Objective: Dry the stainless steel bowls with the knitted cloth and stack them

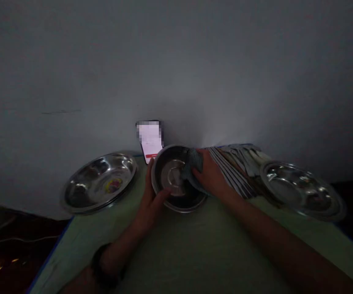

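A steel bowl (pixel 176 179) stands tilted in the middle of the pale green table (pixel 200 253). My left hand (pixel 150 196) grips its left rim, thumb inside the bowl. My right hand (pixel 211 173) presses a grey cloth (pixel 191 163) against the bowl's inner wall, fingers closed on the cloth.
A wide steel bowl (pixel 99 181) with a coloured sticker sits at the table's left edge. Another steel dish (pixel 301 190) lies at the right. Several long flat utensils (pixel 237 167) are fanned out behind my right hand. A lit phone (pixel 150 141) leans against the grey wall.
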`<state>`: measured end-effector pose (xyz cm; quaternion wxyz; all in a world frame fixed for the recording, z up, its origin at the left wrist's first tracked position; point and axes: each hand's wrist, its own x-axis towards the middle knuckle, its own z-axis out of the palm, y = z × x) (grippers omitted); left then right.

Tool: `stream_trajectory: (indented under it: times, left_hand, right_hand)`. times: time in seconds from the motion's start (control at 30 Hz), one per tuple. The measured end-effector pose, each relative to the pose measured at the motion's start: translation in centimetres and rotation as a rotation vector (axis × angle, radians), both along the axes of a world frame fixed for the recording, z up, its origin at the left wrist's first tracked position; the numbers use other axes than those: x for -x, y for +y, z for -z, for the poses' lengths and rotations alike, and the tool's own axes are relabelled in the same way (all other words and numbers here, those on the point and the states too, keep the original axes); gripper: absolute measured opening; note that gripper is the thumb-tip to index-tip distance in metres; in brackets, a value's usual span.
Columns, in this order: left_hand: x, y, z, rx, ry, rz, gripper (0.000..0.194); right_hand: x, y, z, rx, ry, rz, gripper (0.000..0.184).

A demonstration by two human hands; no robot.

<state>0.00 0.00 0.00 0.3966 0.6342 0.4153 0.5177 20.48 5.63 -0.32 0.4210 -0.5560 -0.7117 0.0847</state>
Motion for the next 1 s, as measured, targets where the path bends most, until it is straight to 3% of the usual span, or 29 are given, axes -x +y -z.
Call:
stream_trajectory:
  times: [0.67,1.0]
  left_hand:
    - [-0.20,0.72,0.36,-0.102,-0.013,0.026,0.078]
    - [0.07,0.16,0.69,-0.243,0.119,0.043,0.083]
  right_hand:
    - [0.08,0.11,0.09,-0.069,0.034,-0.011,0.044]
    - [-0.20,0.21,0.05,0.030,0.097,0.002,0.044]
